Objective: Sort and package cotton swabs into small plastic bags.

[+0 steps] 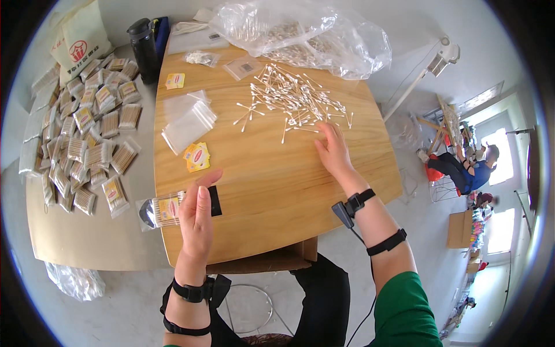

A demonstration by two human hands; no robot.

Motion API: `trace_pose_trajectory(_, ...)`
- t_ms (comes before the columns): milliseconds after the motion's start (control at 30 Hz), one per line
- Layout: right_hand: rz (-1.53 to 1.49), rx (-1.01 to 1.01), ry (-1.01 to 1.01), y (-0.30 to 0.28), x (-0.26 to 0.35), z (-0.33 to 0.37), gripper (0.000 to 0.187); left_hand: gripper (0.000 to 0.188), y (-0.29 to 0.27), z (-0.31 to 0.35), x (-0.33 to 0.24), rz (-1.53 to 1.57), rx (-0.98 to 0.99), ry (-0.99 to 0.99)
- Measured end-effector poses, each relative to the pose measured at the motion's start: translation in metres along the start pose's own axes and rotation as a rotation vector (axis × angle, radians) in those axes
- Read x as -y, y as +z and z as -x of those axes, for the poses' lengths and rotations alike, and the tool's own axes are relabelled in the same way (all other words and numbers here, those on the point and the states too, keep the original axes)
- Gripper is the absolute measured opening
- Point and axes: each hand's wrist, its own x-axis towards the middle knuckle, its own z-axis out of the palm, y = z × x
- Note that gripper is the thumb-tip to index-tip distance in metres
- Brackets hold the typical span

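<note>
My left hand (196, 217) is at the table's left edge, its fingers stretched out and its thumb raised. Beside and partly behind it lies a clear packet of cotton swabs (166, 211) with a yellow card, overhanging the edge. A flat black piece (215, 200) shows on the hand's other side. My right hand (333, 151) reaches toward the near edge of a loose pile of cotton swabs (295, 98), fingers apart; no swab shows in its grasp. Between the hands and the far side are yellow cards (198, 157) and a stack of clear bags (188, 122).
Many filled swab packets (87, 139) heap on the grey side table at left, near a black bottle (143, 49) and a cloth bag (81, 40). A big plastic bag of swabs (312, 37) lies at the far edge. Another person (471, 173) sits at far right.
</note>
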Motion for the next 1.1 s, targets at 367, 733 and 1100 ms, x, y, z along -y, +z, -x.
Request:
trace_pose_trajectory(367, 0.374, 0.241, -0.262, 0.012, -0.006, -0.041, 0.054, 0.043, 0.03, -0.008, 0.01, -0.095, 0.057, 0.05)
trace_pose_trajectory(733, 0.304, 0.299, -0.26, 0.033, 0.07, 0.027, 0.057, 0.029, 0.04, -0.008, 0.021, -0.309, 0.073, 0.037)
trace_pose_trajectory(1100, 0.249, 0.186, -0.184, 0.056, 0.154, 0.097, 0.059, 0.047, 0.026, -0.011, 0.025, -0.712, 0.125, 0.257)
